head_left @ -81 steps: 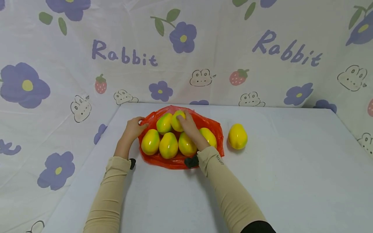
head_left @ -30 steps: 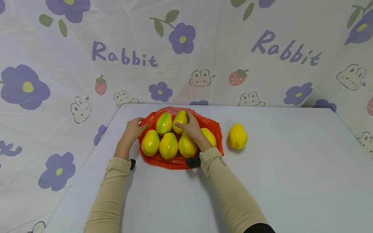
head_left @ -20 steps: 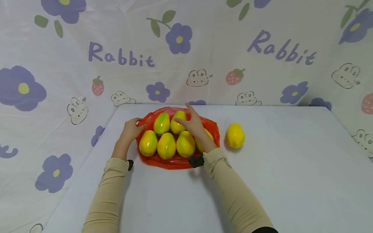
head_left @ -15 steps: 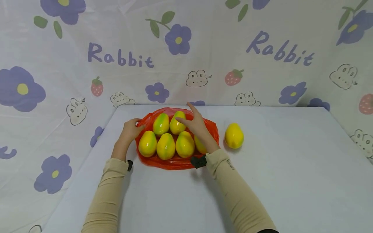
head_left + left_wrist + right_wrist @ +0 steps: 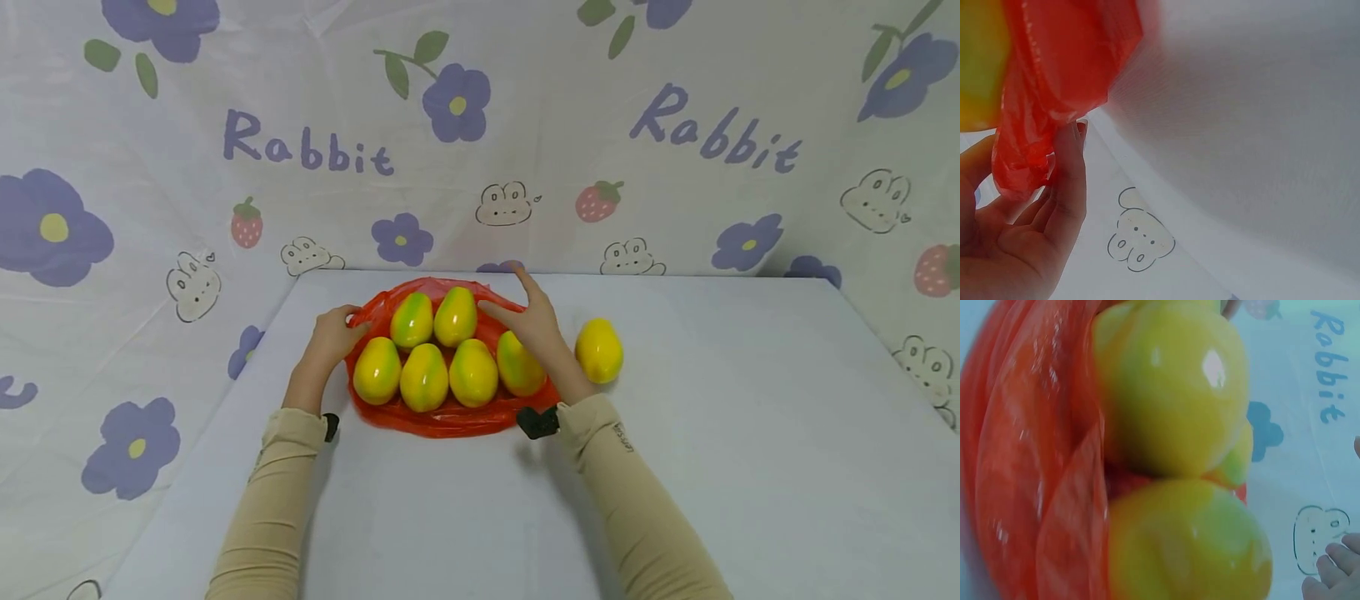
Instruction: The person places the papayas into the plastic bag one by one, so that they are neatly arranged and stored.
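In the head view, my left hand [image 5: 333, 337] holds the left rim of a red plastic bag [image 5: 442, 423] between thumb and fingers. The left wrist view shows the gathered film [image 5: 1019, 169] in that grip. Several glossy yellow-green fruits [image 5: 424, 379], mango- or papaya-like, sit in the bag in two rows. My right hand [image 5: 536, 321] hovers over the bag's right side, thumb and fingers spread, holding nothing. Below its wrist is the rightmost fruit [image 5: 519, 364], partly covered. In the right wrist view, two fruits [image 5: 1172, 387] are close up, and my right fingertips [image 5: 1335, 565] appear at lower right.
One loose yellow fruit [image 5: 600, 352] lies on the white table [image 5: 712, 467], right of the bag and close to my right forearm. A cloth backdrop [image 5: 555, 100] with flowers and rabbits rises behind the table's back edge.
My right hand set a fruit down in the bag's back row, let go with fingers spreading, and moved right. My left hand keeps its hold on the bag's rim.
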Demonstrator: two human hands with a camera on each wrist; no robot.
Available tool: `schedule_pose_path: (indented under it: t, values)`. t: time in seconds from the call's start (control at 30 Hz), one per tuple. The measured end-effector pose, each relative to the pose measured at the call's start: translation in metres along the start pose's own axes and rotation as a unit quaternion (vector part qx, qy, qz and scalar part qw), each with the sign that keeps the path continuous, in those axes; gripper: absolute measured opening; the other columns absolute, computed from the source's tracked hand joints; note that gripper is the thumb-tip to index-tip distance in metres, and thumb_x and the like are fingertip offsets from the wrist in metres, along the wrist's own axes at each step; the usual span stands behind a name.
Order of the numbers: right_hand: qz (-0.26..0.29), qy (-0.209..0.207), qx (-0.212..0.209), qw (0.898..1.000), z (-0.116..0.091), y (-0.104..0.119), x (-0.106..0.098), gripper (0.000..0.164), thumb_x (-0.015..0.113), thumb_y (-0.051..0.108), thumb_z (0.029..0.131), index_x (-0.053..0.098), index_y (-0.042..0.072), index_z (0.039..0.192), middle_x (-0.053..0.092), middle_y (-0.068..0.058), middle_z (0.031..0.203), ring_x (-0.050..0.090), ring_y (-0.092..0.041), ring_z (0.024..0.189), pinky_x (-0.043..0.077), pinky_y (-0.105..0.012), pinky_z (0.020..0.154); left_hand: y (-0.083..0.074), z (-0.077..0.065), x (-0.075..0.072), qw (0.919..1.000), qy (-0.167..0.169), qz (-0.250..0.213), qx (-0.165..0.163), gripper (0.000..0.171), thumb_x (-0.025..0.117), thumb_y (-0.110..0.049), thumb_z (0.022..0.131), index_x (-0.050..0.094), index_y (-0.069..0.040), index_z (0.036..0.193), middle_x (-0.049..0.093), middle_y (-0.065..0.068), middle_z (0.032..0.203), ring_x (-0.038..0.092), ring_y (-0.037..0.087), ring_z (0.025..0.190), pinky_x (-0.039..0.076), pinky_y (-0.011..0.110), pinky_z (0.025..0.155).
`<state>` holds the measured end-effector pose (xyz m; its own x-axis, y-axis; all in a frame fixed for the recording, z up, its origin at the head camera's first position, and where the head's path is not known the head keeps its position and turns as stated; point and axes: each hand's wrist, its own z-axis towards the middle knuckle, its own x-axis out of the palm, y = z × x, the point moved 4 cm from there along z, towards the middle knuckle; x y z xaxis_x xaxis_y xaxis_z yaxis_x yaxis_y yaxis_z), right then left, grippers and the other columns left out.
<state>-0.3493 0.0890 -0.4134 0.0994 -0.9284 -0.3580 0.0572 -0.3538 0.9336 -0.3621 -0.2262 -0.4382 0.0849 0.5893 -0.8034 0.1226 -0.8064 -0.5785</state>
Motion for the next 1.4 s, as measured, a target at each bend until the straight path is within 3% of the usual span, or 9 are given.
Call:
schedule_pose_path:
  t: [0.23,0.5,0.73,1.03,1.4]
  values:
    - [-0.01,-0.029,0.004,1.0,-0.009,-0.007,-0.022,0.087,0.069,0.049,0.086,0.02,0.033,0.156,0.018,-0.003,0.164,0.018,-0.03,0.151,0.024,-0.059,0.119,-0.002,-0.001,0.0,1.0,0.0,-0.002,0.005,0.055,0.05,-0.029,0.101,0.039,0.0,0.146,0.046,0.025,0.144,0.052,0.039,0.123,0.045,0.051,0.108]
    - [-0.014,-0.051,0.057,0.997,-0.022,-0.018,-0.044,0.087,0.067,0.057,0.084,0.016,0.044,0.154,0.016,-0.003,0.165,0.015,-0.033,0.152,0.026,-0.063,0.116,-0.004,-0.002,0.001,1.0,0.001,0.002,0.007,0.055,0.049,-0.028,0.101,0.039,0.001,0.146,0.046,0.026,0.143,0.052,0.04,0.122,0.045,0.051,0.108]
    - [-0.032,-0.084,0.037,0.995,-0.026,-0.035,-0.067,0.087,0.066,0.052,0.087,0.018,0.033,0.156,0.016,-0.005,0.165,0.013,-0.033,0.152,0.018,-0.062,0.119,-0.005,-0.002,0.0,1.0,0.005,0.001,0.003,0.055,0.048,-0.029,0.101,0.038,0.0,0.146,0.046,0.027,0.143,0.053,0.039,0.12,0.046,0.05,0.106]
    - [-0.041,-0.119,0.077,0.989,-0.034,-0.068,-0.091,0.085,0.065,0.048,0.089,0.017,0.032,0.157,0.015,-0.006,0.165,0.012,-0.034,0.152,0.017,-0.061,0.12,-0.004,-0.003,0.0,0.9999,0.009,0.005,0.007,0.055,0.048,-0.029,0.101,0.037,0.001,0.146,0.045,0.027,0.144,0.052,0.039,0.119,0.047,0.05,0.106]
    - [-0.035,-0.127,0.106,0.986,-0.043,-0.09,-0.098,0.084,0.064,0.041,0.091,0.015,0.025,0.158,0.015,-0.01,0.165,0.013,-0.034,0.152,0.017,-0.057,0.122,-0.002,-0.002,0.0,0.9999,0.011,-0.002,-0.002,0.055,0.048,-0.028,0.101,0.036,0.001,0.147,0.044,0.027,0.144,0.052,0.039,0.119,0.047,0.05,0.106]
